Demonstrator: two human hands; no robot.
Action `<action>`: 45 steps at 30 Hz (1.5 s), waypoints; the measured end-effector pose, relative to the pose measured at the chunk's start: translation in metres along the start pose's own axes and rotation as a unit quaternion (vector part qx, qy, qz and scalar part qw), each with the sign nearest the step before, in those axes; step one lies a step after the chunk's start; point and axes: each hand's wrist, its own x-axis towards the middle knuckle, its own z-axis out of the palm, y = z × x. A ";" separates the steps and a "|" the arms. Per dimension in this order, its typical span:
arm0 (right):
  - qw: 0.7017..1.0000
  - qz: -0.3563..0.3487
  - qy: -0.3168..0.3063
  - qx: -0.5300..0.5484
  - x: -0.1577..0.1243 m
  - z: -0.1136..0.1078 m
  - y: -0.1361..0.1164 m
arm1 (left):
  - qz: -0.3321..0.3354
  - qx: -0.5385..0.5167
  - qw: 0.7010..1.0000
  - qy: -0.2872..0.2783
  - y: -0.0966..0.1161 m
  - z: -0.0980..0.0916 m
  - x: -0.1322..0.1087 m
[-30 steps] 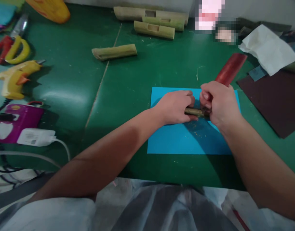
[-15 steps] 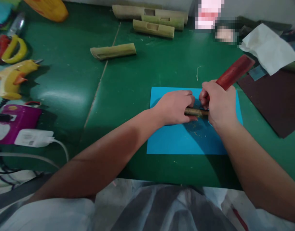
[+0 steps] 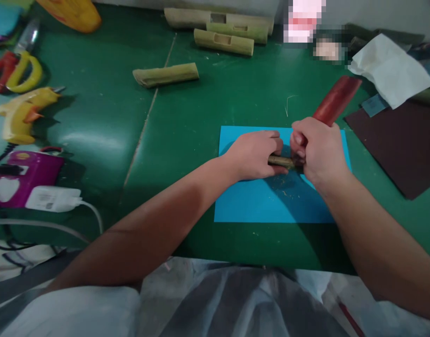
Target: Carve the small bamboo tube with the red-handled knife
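My left hand (image 3: 259, 152) is closed around a thin brownish bamboo stick (image 3: 280, 161), holding it low over a blue sheet (image 3: 250, 201). The stick's right end runs up to my right hand (image 3: 322, 150), which grips a tool by its thick red handle (image 3: 337, 100). That handle slants up and to the right out of the fist; the working end is hidden by the hand and the stick. Small pale shavings (image 3: 287, 192) lie on the sheet just below the stick.
Cut bamboo pieces lie at the back, with another bamboo piece (image 3: 166, 75) nearer. On the left are scissors (image 3: 25, 70), a yellow glue gun (image 3: 21, 112) and a purple power block (image 3: 42, 168) with cables. A dark brown board (image 3: 401, 150) and white tissue (image 3: 392, 70) lie right.
The red handle has tipped to the left and stands a little steeper, my right hand turning with it. My left hand and the bamboo stick have barely moved.
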 end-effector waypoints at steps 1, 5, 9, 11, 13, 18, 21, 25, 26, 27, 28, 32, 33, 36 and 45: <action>1.000 -0.007 0.008 0.002 0.000 -0.001 0.001 | 0.000 -0.002 1.000 0.003 0.000 0.000 0.000; 0.997 -0.062 0.035 0.011 0.000 -0.004 0.007 | -0.018 -0.002 1.000 -0.003 0.002 -0.003 0.000; 0.996 -0.074 0.039 0.011 0.002 -0.005 0.010 | -0.029 0.009 0.999 -0.022 0.006 -0.008 0.000; 0.997 -0.071 0.035 0.003 0.002 -0.004 0.010 | -0.033 0.011 0.999 -0.028 0.007 -0.009 0.001; 0.997 -0.066 0.030 -0.001 0.003 -0.004 0.009 | -0.037 0.011 0.999 -0.033 0.008 -0.010 0.001; 0.998 -0.059 0.034 0.003 0.005 -0.004 0.009 | -0.046 0.012 0.998 -0.041 0.010 -0.011 0.001; 0.998 -0.059 0.022 -0.003 0.004 -0.005 0.010 | -0.045 0.002 0.998 -0.034 0.009 -0.009 0.000; 0.997 -0.078 0.021 0.005 -0.003 -0.006 0.011 | -0.032 -0.006 0.999 0.001 0.008 -0.003 -0.004; 0.996 -0.086 0.026 0.011 -0.005 -0.007 0.011 | -0.027 -0.001 1.000 0.008 0.008 -0.002 -0.005; 0.995 -0.091 0.028 0.016 -0.008 -0.007 0.012 | -0.021 0.005 1.000 0.012 0.008 -0.002 -0.006; 0.995 -0.095 0.032 0.019 -0.010 -0.008 0.012 | -0.016 0.010 1.000 0.011 0.008 -0.002 -0.007; 0.995 -0.089 0.035 0.027 -0.017 -0.011 0.012 | 0.002 0.009 1.000 0.009 0.010 -0.004 -0.012; 0.995 -0.084 0.033 0.028 -0.018 -0.011 0.011 | 0.005 0.004 1.000 0.014 0.011 -0.005 -0.013; 0.997 -0.072 0.028 0.029 -0.024 -0.012 0.010 | 0.014 -0.015 0.999 0.027 0.011 -0.004 -0.016; 0.998 -0.048 0.027 0.022 -0.034 -0.009 0.005 | 0.035 -0.019 0.999 0.033 0.009 -0.001 -0.018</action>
